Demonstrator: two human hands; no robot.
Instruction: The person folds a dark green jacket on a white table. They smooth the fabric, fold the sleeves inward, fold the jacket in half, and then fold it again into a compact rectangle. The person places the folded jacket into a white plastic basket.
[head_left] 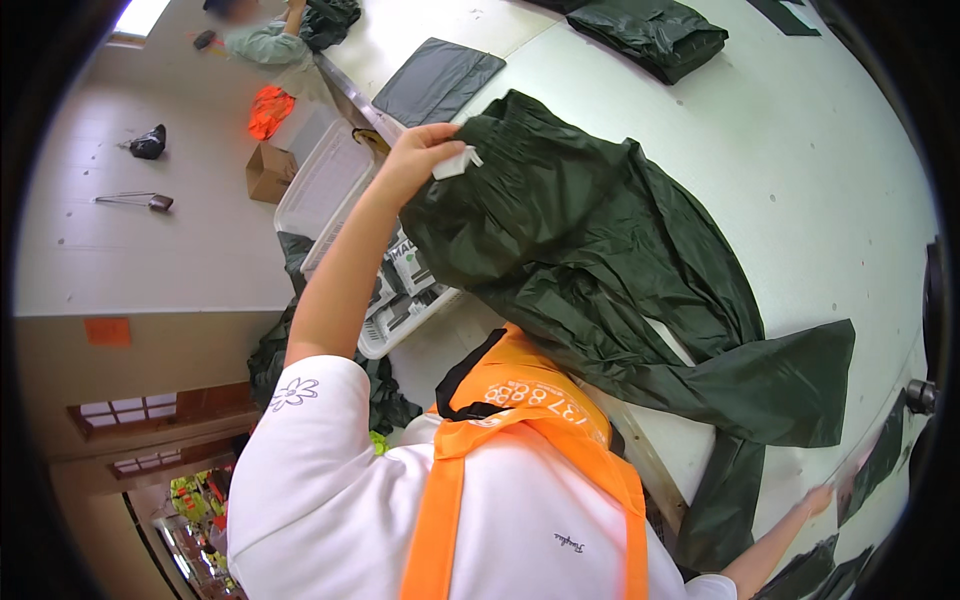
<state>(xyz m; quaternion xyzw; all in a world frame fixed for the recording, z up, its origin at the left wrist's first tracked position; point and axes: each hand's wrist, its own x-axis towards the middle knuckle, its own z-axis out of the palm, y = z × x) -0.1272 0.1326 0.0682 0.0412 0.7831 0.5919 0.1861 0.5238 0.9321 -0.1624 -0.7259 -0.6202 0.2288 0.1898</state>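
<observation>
Table (830,200), white, bears green trousers (560,240); far left, probably a window (130,408).

Passable over the bench (830,210) to the right of the dark green trousers (570,220); obstructed toward the top by a bulky folded bundle (655,40), at left by a packet-filled white basket (392,338).

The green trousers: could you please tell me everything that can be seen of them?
The trousers are dark green, of thin, slightly shiny material that looks like coated fabric. The gathered waistband looks elastic; a small white tag shows there. The left hand grips the waist edge. They lie wrinkled, mostly on the white table, legs stretching rightward in the picture and crossing, one over the other.
</observation>
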